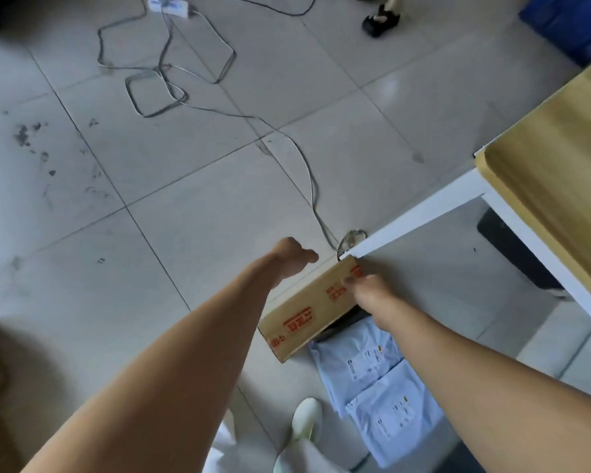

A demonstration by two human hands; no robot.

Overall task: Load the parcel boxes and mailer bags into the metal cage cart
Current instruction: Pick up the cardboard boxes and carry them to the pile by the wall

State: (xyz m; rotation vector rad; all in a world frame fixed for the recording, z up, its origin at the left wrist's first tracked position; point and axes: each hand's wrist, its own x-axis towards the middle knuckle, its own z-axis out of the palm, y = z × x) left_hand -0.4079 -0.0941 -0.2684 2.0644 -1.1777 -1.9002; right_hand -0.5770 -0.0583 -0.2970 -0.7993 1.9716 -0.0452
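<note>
Loading looks far from finished. The brown cardboard parcel box with red print (307, 312) is down at the grey tiled floor (185, 199), its far end against the white metal table leg (413, 213). 2 pale blue plastic mailer bags (372, 363) lie just beside it. The right hand (365, 290) grips the box's upper end. The left hand (292, 256) reaches over its far edge with the fingers hidden, so I cannot tell its grasp. The metal cage cart is out of view.
</note>
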